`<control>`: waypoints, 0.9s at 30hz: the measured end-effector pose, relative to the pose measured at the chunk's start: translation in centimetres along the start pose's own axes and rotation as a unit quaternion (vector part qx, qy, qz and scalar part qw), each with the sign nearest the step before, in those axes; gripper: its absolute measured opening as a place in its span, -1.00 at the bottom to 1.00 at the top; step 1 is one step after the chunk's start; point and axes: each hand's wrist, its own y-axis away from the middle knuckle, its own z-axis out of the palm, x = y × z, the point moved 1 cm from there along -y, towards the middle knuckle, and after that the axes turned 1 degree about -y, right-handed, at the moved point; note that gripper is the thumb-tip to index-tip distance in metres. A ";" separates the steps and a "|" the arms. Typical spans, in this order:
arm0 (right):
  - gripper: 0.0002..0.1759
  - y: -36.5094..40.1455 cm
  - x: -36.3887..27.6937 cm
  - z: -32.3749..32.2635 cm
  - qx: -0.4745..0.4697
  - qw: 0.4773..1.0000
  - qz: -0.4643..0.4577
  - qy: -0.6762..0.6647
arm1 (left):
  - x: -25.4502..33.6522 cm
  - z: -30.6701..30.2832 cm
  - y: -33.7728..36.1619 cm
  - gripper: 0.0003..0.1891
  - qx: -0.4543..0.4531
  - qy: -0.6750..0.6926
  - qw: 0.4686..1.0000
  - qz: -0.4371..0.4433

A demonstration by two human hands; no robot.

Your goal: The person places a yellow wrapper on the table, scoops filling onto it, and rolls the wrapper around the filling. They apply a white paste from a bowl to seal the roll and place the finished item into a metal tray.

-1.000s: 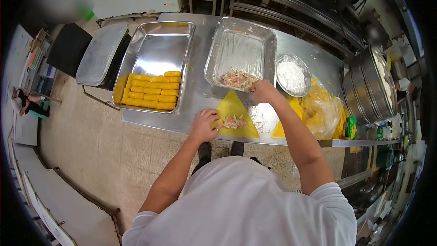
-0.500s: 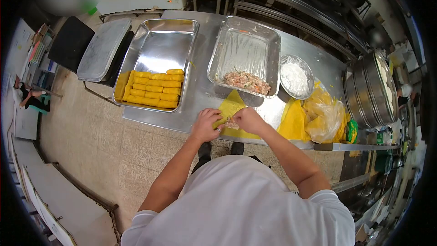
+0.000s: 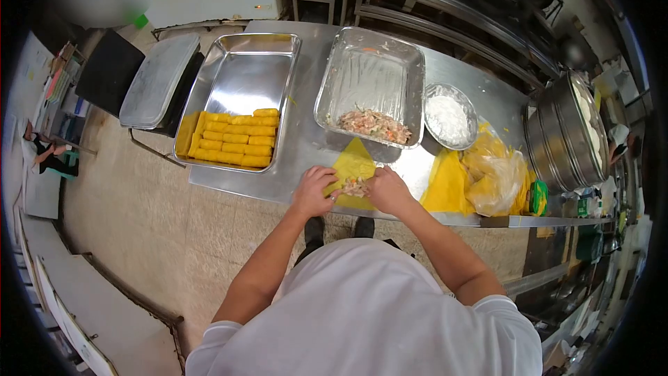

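A thin yellow wrapper [image 3: 353,157] lies on the steel table at its near edge, one corner pointing away from me. Across it sits a line of minced filling [image 3: 355,186] with orange and pale bits. My left hand [image 3: 315,191] is closed on the wrapper's left side, its fingertips by the filling's end. On the opposite side my right hand [image 3: 388,190] has its fingers curled in at the wrapper's right edge; the fingertips are partly hidden. Beyond them, a deep metal pan [image 3: 369,73] holds more filling [image 3: 376,125].
Rows of yellow rolls [image 3: 236,138] fill the near part of a steel tray [image 3: 254,69] at left. A bowl of white paste [image 3: 447,117], stacked yellow wrappers [image 3: 445,184], a plastic bag [image 3: 497,174] and round steamers [image 3: 563,136] stand right. A person [image 3: 45,153] is far left.
My right hand has moved slightly right, off the filling, which now shows more fully. My left hand stays at the wrapper's left side. The view has shifted a little.
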 end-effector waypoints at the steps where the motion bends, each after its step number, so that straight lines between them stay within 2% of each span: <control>1: -0.81 0.4 0.0 -0.8 0.012 0.998 0.034 -0.057 | -0.1 0.1 0.1 -0.63 0.021 0.009 1.000 -0.005; 3: -0.79 0.9 0.7 -1.0 0.049 0.985 0.093 -0.133 | -0.1 0.3 0.3 -0.63 0.061 0.027 0.998 -0.017; 5: -0.73 1.5 2.6 0.4 0.104 0.968 0.148 -0.172 | 0.5 0.5 0.6 -0.65 0.093 -0.015 0.990 -0.100; 6: -0.74 1.7 3.2 1.3 0.079 0.968 0.181 -0.155 | 0.9 0.5 0.7 -0.66 0.108 -0.037 0.983 -0.142; 9: -0.77 2.4 3.9 3.4 0.029 0.956 0.260 -0.135 | 2.0 0.1 1.1 -0.68 0.071 -0.136 0.977 -0.150; 10: -0.77 2.6 3.7 3.8 0.031 0.949 0.274 -0.151 | 1.5 0.7 1.1 -0.70 0.050 -0.107 0.978 -0.174; 12: -0.77 2.7 3.3 4.1 0.050 0.938 0.283 -0.193 | 1.4 1.0 0.6 -0.73 0.010 -0.052 0.974 -0.222; 15: -0.76 3.4 3.4 4.3 0.100 0.916 0.297 -0.251 | 2.8 0.5 0.6 -0.77 0.035 -0.082 0.961 -0.262; 17: -0.75 3.7 3.7 5.0 0.132 0.895 0.331 -0.268 | 2.8 -0.1 0.9 -0.76 -0.040 -0.097 0.959 -0.264; 18: -0.76 3.8 3.8 5.0 0.101 0.886 0.345 -0.294 | 2.8 -0.3 0.9 -0.76 -0.078 -0.104 0.956 -0.265; 20: -0.76 3.9 4.1 4.8 0.040 0.861 0.372 -0.344 | 3.2 -0.6 1.0 -0.75 -0.064 -0.023 0.945 -0.320; 21: -0.78 4.1 4.2 4.8 0.042 0.847 0.372 -0.377 | 3.2 -0.5 1.2 -0.74 -0.058 0.018 0.936 -0.346; 24: -0.82 4.5 4.4 5.6 0.061 0.809 0.365 -0.458 | 2.9 0.2 1.9 -0.72 0.037 0.031 0.929 -0.368; 27: -0.87 4.8 4.2 6.6 0.099 0.792 0.349 -0.491 | 2.5 0.2 2.6 -0.70 -0.009 0.036 0.925 -0.379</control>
